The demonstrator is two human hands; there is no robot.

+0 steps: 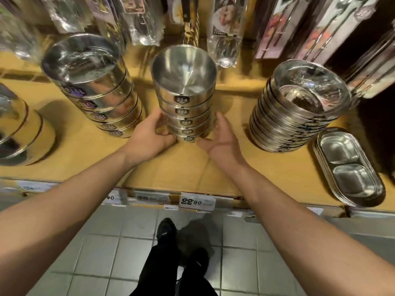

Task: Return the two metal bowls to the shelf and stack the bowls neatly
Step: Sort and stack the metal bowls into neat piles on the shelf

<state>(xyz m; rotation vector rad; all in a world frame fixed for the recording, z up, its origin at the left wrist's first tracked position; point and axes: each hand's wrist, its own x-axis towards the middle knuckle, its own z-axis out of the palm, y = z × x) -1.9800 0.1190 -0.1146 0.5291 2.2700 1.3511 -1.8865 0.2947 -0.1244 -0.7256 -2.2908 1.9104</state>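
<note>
A stack of several metal bowls [184,97], each with a dark "304" label, stands upright in the middle of the yellow wooden shelf [175,167]. My left hand [150,134] curls round the lower bowls on the stack's left side, thumb and fingertips on the metal. On the stack's right side, my right hand [220,137] is spread with straight fingers, close to the lowest bowls; contact is unclear.
A taller stack of larger bowls [94,86] leans at the left and a stack of shallow dishes [299,110] at the right. Divided metal trays [350,167] lie at the far right. Packaged utensils [226,28] hang behind. Price tags [197,201] line the shelf edge above the tiled floor.
</note>
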